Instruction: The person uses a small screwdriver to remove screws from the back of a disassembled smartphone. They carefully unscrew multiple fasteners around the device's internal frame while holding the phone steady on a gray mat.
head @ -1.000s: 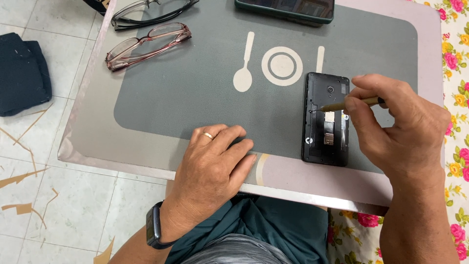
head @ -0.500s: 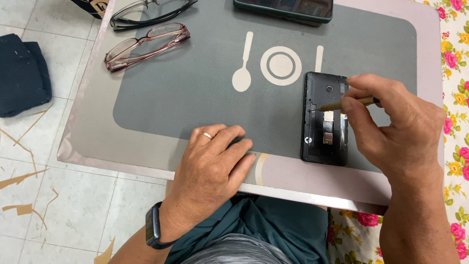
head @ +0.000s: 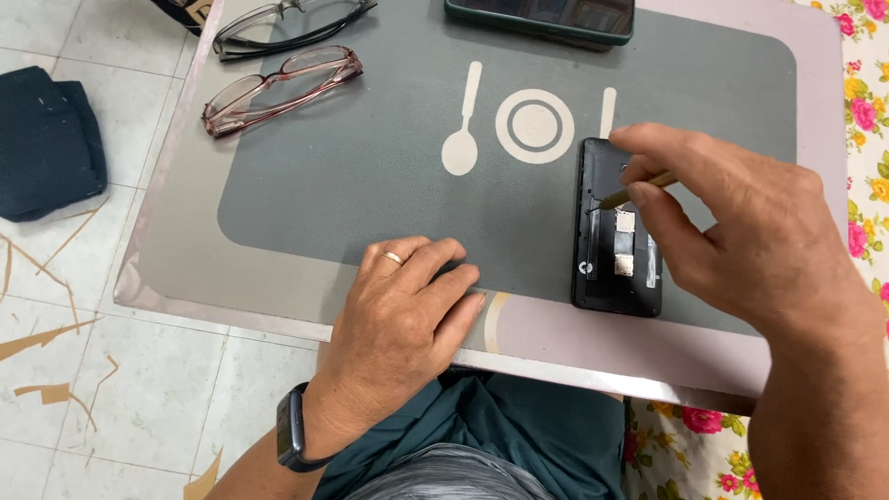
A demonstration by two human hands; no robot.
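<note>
Your left hand [head: 407, 315] lies flat and empty on the near edge of the tray table [head: 185, 250], fingers loosely curled, a ring on one finger and a dark watch [head: 293, 435] at the wrist. It grips nothing; it seems to rest there to brace you and keep the table from shifting while the other hand works.

To its right, your right hand [head: 741, 241] pinches a thin brass-coloured tool [head: 639, 190] between thumb and forefinger, held like a pen, probably for fine control of the tip. The tip points down and leftward at the left side of the opened phone [head: 616, 264]. That phone lies on its face just under your right fingers, back cover off, the dark inside and small pale card slots showing. It sits lengthwise toward you, well onto the grey mat area, so it lies flat and cannot slide off the edge.

Beyond your left hand, the printed spoon and plate symbol [head: 532, 125] marks the middle of the table. Farther out to the left lie reddish-framed glasses [head: 278, 88] and, past them, black-framed glasses [head: 287, 23], both set well away from the work. At the far edge ahead of your right hand sits a second phone in a green case [head: 542, 18]. On the floor, far left, lies a dark folded cloth [head: 46, 143].
</note>
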